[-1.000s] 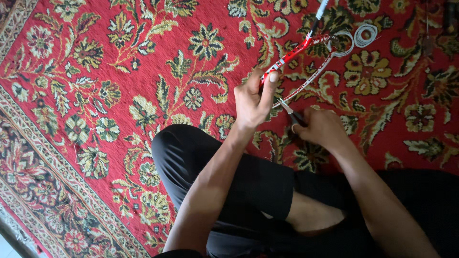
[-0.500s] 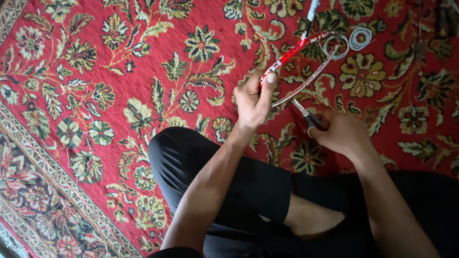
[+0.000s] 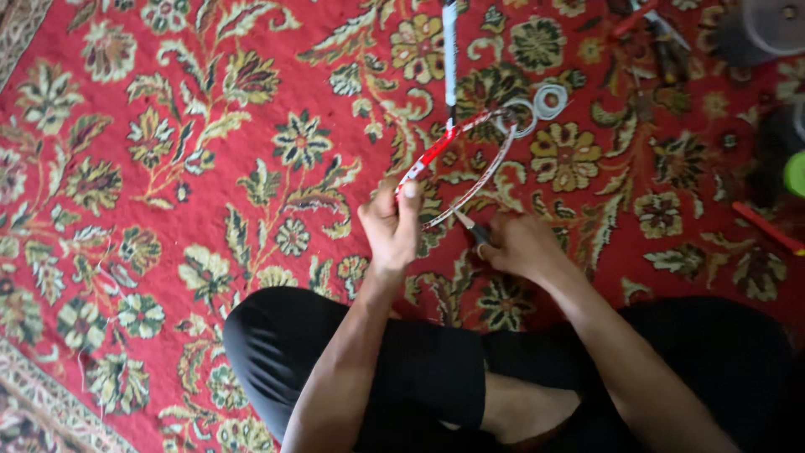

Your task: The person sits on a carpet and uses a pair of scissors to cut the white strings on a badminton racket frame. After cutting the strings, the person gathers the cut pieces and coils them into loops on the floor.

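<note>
While my left hand (image 3: 392, 225) pinches the racket frame (image 3: 470, 164) on the red carpet (image 3: 168, 126) just before my knees, my right hand (image 3: 520, 246) is closed on a small pointed tool (image 3: 470, 226) at the rim. Likely string work; next needs a steady tip.

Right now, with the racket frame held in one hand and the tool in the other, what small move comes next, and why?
Probably ease the tool tip in against the racket frame rim. The left hand already grips the frame's near edge, and the right hand holds the tool pointed at the rim, seemingly just short of it.
</note>
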